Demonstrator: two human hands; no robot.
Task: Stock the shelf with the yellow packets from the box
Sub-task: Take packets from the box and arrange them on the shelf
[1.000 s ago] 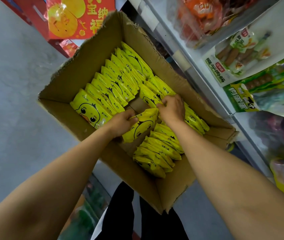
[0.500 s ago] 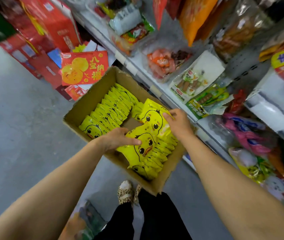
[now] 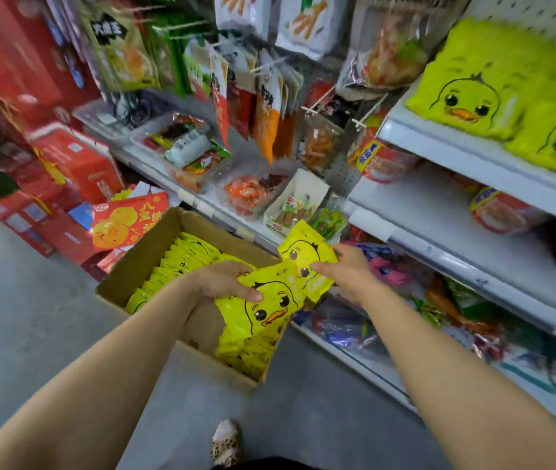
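An open cardboard box [image 3: 154, 247] stands on the floor with rows of yellow duck-face packets [image 3: 181, 261] inside. My left hand [image 3: 225, 283] grips a yellow packet [image 3: 263, 312] above the box. My right hand [image 3: 344, 269] grips a second yellow packet [image 3: 305, 254], held a little higher and overlapping the first. On the upper right shelf [image 3: 473, 154] lie more yellow duck packets [image 3: 483, 79].
White shelves [image 3: 439, 252] run along the right, filled with assorted snack bags. More bags hang on pegs [image 3: 270, 106] at the back. Red gift boxes [image 3: 76, 164] are stacked to the left. Grey floor lies around the box; a patterned shoe [image 3: 225, 442] shows below.
Both hands have lifted their yellow packets out of the box and brought them together. The view has swung up, so the upper shelf with duck packets is now visible.
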